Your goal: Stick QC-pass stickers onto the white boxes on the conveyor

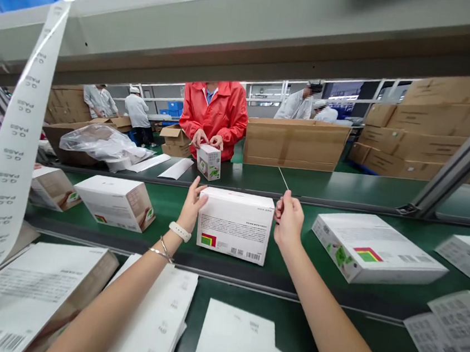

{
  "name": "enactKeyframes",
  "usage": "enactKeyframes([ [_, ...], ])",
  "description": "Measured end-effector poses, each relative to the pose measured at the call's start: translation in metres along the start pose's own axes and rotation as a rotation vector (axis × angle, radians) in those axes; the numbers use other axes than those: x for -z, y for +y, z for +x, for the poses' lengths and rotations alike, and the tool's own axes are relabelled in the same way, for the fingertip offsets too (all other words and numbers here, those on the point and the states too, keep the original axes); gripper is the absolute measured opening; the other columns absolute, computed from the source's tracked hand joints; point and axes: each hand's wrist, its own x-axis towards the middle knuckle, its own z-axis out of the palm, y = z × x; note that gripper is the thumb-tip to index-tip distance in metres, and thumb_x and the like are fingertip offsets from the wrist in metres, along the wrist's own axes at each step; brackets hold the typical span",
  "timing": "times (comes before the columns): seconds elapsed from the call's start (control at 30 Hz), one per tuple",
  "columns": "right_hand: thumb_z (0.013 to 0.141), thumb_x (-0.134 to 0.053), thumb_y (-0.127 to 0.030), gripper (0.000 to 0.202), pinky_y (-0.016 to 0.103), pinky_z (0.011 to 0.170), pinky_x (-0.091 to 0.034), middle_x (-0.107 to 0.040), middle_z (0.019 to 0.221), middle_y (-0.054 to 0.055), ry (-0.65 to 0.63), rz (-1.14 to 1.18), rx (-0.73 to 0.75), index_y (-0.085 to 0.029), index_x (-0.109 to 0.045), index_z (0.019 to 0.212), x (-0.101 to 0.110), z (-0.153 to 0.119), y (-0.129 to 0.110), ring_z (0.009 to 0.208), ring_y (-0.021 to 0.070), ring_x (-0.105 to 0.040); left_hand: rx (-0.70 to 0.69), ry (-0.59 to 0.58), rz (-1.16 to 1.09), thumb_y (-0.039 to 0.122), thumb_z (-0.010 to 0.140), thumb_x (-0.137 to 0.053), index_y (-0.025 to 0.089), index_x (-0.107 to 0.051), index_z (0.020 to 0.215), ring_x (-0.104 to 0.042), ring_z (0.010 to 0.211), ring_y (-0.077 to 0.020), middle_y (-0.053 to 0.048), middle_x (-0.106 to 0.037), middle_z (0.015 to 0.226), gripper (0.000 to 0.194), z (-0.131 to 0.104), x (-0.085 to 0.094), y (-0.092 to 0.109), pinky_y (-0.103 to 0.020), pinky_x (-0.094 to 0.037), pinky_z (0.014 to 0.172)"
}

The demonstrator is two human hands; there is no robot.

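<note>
A white printed carton [234, 226] stands upright on the green conveyor in front of me, its text, barcode and red-yellow-green patch facing me. At its upper left corner is my left hand [191, 208], fingers stretched and apart, the thumb side touching the carton's edge. Just off the right edge, my right hand [289, 218] is closed in a pinch on a thin white strip [283, 178] that points up and to the left. Whether the strip is a label seen edge-on, I cannot tell.
Similar cartons, such as one on the right [378, 247], lie along the belt. Label sheets [238, 339] lie nearest me. A QC PASS label strip [15, 147] hangs at left from an overhead beam [250, 26]. Opposite, a person in red [215, 112] handles a small carton [209, 162].
</note>
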Motion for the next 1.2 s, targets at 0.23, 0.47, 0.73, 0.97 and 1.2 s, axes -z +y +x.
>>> enactKeyframes([
  [0.23,0.073,-0.055,-0.042,0.029,0.019,0.04,-0.026,-0.04,0.054,-0.006,-0.107,-0.203,0.15,-0.02,-0.04,0.064,0.015,-0.077,-0.041,0.043,0.0064,-0.034,0.022,-0.034,0.279,0.036,0.08,-0.044,0.017,-0.057,0.101,-0.046,0.106,-0.0217,-0.006,-0.053,0.112,0.031,-0.022,0.036,0.026,-0.034,-0.032,0.092],
  [0.47,0.075,-0.053,-0.037,0.023,0.021,0.046,-0.029,-0.049,0.052,-0.005,-0.773,-1.005,0.01,-0.02,-0.043,0.061,0.052,-0.192,-0.044,0.047,0.0103,-0.044,-0.334,-0.271,0.729,0.04,0.081,-0.046,0.021,-0.05,0.114,-0.024,0.123,-0.0244,-0.007,-0.033,0.133,0.039,-0.079,0.034,0.076,-0.043,-0.011,0.101],
  [0.73,0.075,-0.052,-0.033,0.021,0.022,0.046,-0.022,-0.058,0.059,-0.003,-0.877,-1.411,0.083,-0.019,-0.044,0.061,0.055,-0.224,-0.026,0.051,0.0118,-0.05,-0.333,-1.108,0.688,0.064,0.072,-0.041,0.021,-0.027,0.131,-0.016,0.125,-0.0311,-0.006,-0.032,0.134,0.074,-0.18,0.016,0.065,-0.056,-0.002,0.097],
  [0.97,0.071,-0.055,-0.033,0.021,0.022,0.046,-0.019,-0.056,0.054,-0.003,-0.846,-1.344,0.027,-0.019,-0.044,0.06,0.04,-0.229,-0.018,0.051,0.0128,-0.05,-0.298,-1.115,0.662,0.066,0.071,-0.041,0.022,-0.03,0.13,-0.014,0.126,-0.0319,-0.006,-0.034,0.133,0.075,-0.177,0.016,0.064,-0.057,0.004,0.096],
  [1.2,0.065,-0.062,-0.039,0.033,0.02,0.044,-0.027,-0.043,0.05,-0.006,-0.933,-0.665,-0.352,-0.019,-0.037,0.058,0.048,-0.223,-0.026,0.046,0.008,-0.037,-0.212,-1.167,0.614,0.07,0.061,-0.048,0.021,-0.021,0.133,-0.014,0.124,-0.0363,-0.007,-0.027,0.136,0.092,-0.179,0.018,0.068,-0.061,0.004,0.094],
])
